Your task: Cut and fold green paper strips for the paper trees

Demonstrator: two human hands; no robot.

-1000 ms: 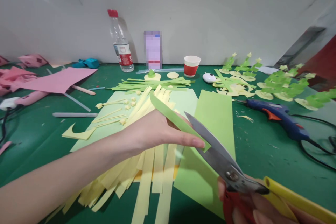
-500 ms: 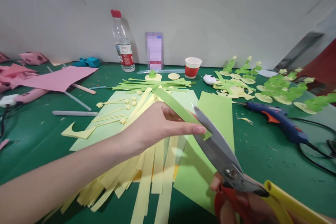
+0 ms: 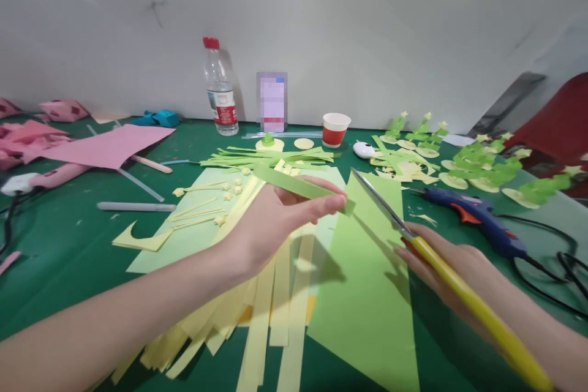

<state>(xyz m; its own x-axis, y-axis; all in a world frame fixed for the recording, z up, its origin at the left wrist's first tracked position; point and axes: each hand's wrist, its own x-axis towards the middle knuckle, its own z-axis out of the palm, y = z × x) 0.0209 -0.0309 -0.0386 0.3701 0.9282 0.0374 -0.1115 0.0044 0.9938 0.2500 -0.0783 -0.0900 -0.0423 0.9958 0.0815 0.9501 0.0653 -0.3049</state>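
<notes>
Between the thumb and fingers of my left hand (image 3: 271, 220) is a green paper strip (image 3: 294, 184), raised over the papers with its short end sticking out past the thumb. My right hand (image 3: 463, 260) grips a pair of scissors (image 3: 459, 285) with a yellow handle. The blades look closed, point up and left, and are apart from the strip. Below both hands lies a light green paper sheet (image 3: 367, 306). Pale yellow paper strips (image 3: 260, 331) fan out under my left forearm, and thin stems with small yellow knobs (image 3: 202, 187) lie beyond it.
A blue glue gun (image 3: 478, 214) with its cord lies at the right, near several leafy paper sprigs (image 3: 482, 162). Along the wall stand a water bottle (image 3: 223, 98), a phone (image 3: 272, 101) and a paper cup (image 3: 335, 130). Pink paper (image 3: 119, 144) is at the left.
The scissors have moved away from the strip to the right, turned edge-on, and their blades look closed. My left hand still pinches the strip, now tilted flatter. The view has shifted slightly.
</notes>
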